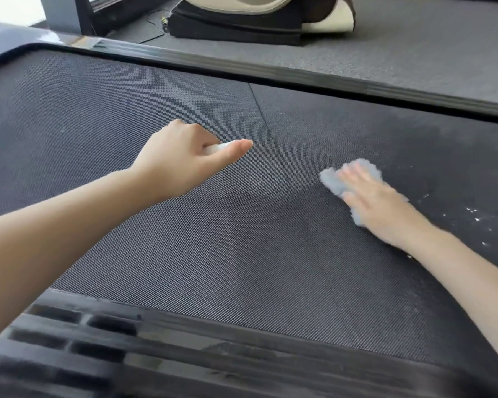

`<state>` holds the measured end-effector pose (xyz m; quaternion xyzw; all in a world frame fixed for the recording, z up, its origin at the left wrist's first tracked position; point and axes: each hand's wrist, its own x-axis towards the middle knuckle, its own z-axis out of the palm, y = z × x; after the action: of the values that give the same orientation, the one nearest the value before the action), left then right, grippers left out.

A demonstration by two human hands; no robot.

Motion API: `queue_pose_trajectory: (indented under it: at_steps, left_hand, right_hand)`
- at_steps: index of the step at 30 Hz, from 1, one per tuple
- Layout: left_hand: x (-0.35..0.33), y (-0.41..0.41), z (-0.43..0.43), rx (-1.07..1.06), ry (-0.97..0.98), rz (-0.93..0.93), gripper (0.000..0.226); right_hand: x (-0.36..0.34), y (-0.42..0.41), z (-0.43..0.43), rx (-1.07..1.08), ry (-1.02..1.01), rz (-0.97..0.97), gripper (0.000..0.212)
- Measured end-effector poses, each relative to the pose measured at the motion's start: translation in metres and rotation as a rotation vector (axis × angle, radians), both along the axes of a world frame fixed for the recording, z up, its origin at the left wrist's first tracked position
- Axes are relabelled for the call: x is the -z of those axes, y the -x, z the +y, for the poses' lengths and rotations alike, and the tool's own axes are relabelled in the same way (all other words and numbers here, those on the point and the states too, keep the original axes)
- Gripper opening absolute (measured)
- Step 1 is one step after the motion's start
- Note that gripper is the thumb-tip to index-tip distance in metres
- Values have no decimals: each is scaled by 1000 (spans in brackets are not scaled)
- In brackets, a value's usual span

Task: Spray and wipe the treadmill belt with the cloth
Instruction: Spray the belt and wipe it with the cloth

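Note:
The dark textured treadmill belt [184, 254] fills most of the view, with a seam line running across it near the middle. My left hand [181, 156] hovers over the belt and grips a small white spray bottle [217, 147], mostly hidden in the fist, thumb stretched along it. My right hand [377, 205] lies flat with straight fingers on a light blue-grey cloth [332, 179] and presses it onto the belt right of the seam. The hand and cloth look blurred. White droplets [475, 214] dot a darker, damp patch to the right of the cloth.
A glossy black side rail [299, 74] borders the belt's far edge. A ribbed black foot rail [98, 340] runs along the near edge. Beyond the treadmill lie grey floor mats [414, 44] and the base of a beige and dark chair-like machine [242, 21].

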<state>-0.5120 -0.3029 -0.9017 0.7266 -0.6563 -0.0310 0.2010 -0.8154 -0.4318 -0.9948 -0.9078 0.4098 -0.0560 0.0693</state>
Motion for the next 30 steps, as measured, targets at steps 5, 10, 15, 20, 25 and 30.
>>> queue_pose_trajectory:
  at_steps: [5,10,15,20,25,30]
  left_hand:
    - [-1,3,-2,-9,-3,18,95]
    - [-2,7,-7,6,21,7,95]
    - [0,4,-7,4,14,6,93]
    - [-2,-1,-3,-11,9,12,93]
    - [-7,2,-2,2,35,14,93]
    - [-9,5,-4,13,40,6,95]
  right_hand:
    - [-16,-50,-10,145,-31,-51,53]
    - [-6,-118,67,-335,33,-59,52]
    - [-9,-91,42,-311,4,-3,53]
    - [-20,-63,-20,27,-107,16,51]
    - [-11,-83,-5,38,-75,-123,48]
    - [-8,-92,73,-313,-105,-234,50]
